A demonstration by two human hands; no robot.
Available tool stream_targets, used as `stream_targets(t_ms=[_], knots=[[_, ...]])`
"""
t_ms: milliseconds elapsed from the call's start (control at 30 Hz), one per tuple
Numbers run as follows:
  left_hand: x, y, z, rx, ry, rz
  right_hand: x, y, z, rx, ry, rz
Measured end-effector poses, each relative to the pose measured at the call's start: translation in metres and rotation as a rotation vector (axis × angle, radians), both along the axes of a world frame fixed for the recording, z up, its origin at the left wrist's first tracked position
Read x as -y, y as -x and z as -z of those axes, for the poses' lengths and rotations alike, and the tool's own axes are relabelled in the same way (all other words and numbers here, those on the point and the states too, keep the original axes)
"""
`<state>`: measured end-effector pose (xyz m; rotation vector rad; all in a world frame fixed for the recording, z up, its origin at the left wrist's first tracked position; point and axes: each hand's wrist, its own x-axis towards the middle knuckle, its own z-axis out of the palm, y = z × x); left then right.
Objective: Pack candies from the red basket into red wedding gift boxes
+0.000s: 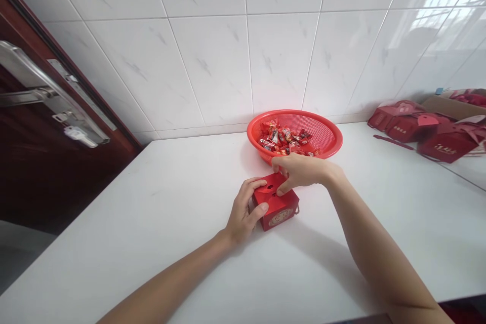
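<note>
A small red box [280, 208] with a round pale pattern on its front stands on the white table [152, 192]. My left hand [245, 210] grips its left side, fingers on the top and thumb at the front edge. My right hand [298, 173] is over the box's top, thumb and fingers on the lid flaps, which show small dark openings. A cord loop sticks out at the box's right side. Just behind the box, a red mesh basket [330, 134] holds several wrapped candies [286, 137]; my right hand partly hides its front rim.
Several red boxes [404, 126] with ribbons lie at the table's far right, beside an open cardboard box [451, 106]. A tiled wall [212, 61] runs behind the table. At the left is a dark red door [34, 162] with keys in its lock.
</note>
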<state>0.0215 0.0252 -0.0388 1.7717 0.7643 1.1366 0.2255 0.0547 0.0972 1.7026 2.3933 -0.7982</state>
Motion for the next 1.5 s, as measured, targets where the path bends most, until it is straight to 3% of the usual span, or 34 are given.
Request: stream_targets(t_ms=[233,600,1033,1500], knots=[[0.004,0.000,0.001,-0.045,0.034,-0.045,0.001,0.002,0.000,0.001,0.012,0.018],[0.004,0.002,0.006,-0.099,-0.124,-0.076,-0.001,0.003,0.002,0.011,-0.003,0.001],[0.003,0.002,0.005,-0.091,-0.197,-0.056,0.007,-0.008,-0.010,0.037,0.001,-0.017],[-0.002,0.006,0.008,-0.070,-0.250,-0.058,0.000,-0.014,-0.003,0.068,0.023,-0.027]])
